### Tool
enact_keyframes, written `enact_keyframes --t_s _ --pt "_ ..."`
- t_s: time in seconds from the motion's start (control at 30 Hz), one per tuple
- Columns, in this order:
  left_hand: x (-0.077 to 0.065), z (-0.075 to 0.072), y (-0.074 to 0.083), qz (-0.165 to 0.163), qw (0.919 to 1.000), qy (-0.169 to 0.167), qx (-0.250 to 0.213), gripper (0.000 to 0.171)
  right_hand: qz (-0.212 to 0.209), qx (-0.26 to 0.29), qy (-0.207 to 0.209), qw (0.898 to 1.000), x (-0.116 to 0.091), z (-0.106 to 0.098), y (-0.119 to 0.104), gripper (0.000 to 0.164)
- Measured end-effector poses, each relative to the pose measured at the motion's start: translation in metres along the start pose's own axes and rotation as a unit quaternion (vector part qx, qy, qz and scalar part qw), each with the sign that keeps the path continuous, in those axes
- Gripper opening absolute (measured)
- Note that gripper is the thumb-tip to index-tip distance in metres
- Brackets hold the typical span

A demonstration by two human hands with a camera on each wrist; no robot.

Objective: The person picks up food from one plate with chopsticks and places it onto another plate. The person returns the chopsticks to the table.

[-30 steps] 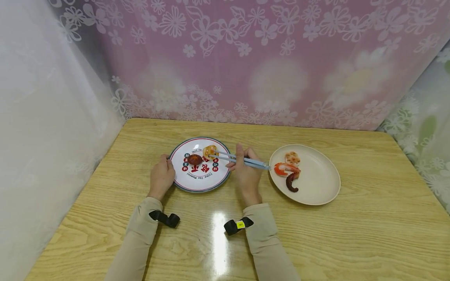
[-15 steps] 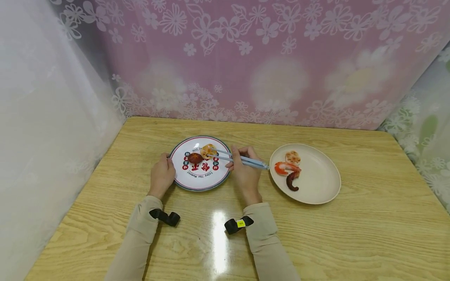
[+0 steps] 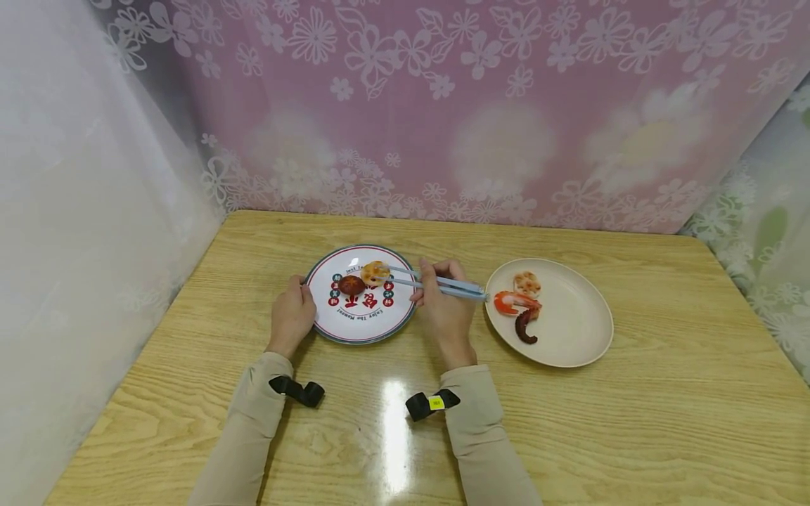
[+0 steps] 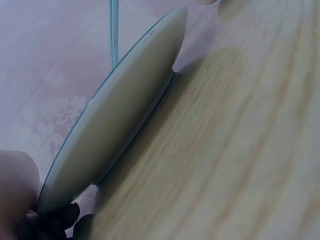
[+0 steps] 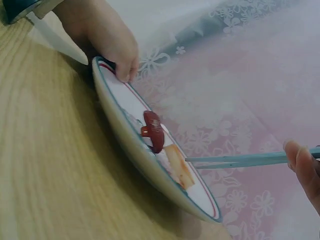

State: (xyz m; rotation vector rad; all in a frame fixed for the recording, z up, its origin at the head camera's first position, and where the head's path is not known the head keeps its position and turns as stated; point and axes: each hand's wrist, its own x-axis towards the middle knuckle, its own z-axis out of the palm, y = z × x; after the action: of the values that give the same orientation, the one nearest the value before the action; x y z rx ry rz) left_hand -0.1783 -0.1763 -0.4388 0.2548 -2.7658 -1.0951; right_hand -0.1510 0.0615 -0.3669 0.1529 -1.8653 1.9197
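Observation:
My left hand [image 3: 293, 316] pinches the left rim of a white plate [image 3: 354, 330] with red and teal print, thumb on top and fingers beneath. My right hand [image 3: 445, 309] holds pale blue chopsticks [image 3: 452, 284] above the plate's right rim. On that plate sit a brown shiitake mushroom [image 3: 351, 284] with a star cut and a yellowish lotus root slice [image 3: 375, 273], side by side. In the right wrist view, the spread chopstick tips [image 5: 189, 161] are at the edge of the lotus root slice [image 5: 179, 166]; I cannot tell whether they touch it.
To the right stands a beige plate [image 3: 576, 330]. Grouped at its left side are another lotus root slice [image 3: 526, 283], a shrimp [image 3: 511, 303] and a dark octopus tentacle [image 3: 524, 328]. A pink flowered curtain [image 3: 443, 154] hangs behind the wooden table [image 3: 664, 422].
The lotus root slice has shifted slightly left and lies against the mushroom. The chopsticks have spread and drawn back a little to the right. My left hand keeps its place on the plate.

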Motion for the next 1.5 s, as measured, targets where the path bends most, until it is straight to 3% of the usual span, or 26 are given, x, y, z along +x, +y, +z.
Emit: enact_keyframes --t_s 0.2,0.43,0.6,0.73,1.03,1.23,1.5 --pt "0.001 0.001 0.001 0.002 1.0 -0.001 0.002 0.035 -0.033 -0.008 0.028 0.999 0.007 -0.012 -0.006 0.02" --pt "0.001 0.001 -0.001 -0.002 1.0 -0.005 0.001 0.036 -0.055 -0.004 0.06 0.997 0.016 -0.028 0.02 0.03" --pt "0.001 0.001 -0.002 -0.006 0.9999 -0.009 -0.002 0.036 -0.05 -0.01 0.052 0.997 0.015 -0.036 0.004 0.023" --pt "0.001 0.001 -0.002 -0.006 0.9999 -0.009 -0.003 0.037 -0.064 -0.011 0.069 0.995 0.017 -0.047 -0.006 0.022" --pt "0.001 0.001 -0.003 -0.006 0.9999 -0.009 -0.003 0.037 -0.069 -0.006 0.127 0.989 0.031 -0.079 0.013 0.026" --pt "0.001 0.001 -0.004 0.001 1.0 -0.008 -0.001 0.037 -0.06 -0.007 0.148 0.987 0.033 -0.093 0.009 0.027" --pt "0.001 0.001 -0.003 0.002 1.0 -0.008 0.001 0.037 -0.083 0.035 0.16 0.983 0.034 -0.101 -0.002 0.025"
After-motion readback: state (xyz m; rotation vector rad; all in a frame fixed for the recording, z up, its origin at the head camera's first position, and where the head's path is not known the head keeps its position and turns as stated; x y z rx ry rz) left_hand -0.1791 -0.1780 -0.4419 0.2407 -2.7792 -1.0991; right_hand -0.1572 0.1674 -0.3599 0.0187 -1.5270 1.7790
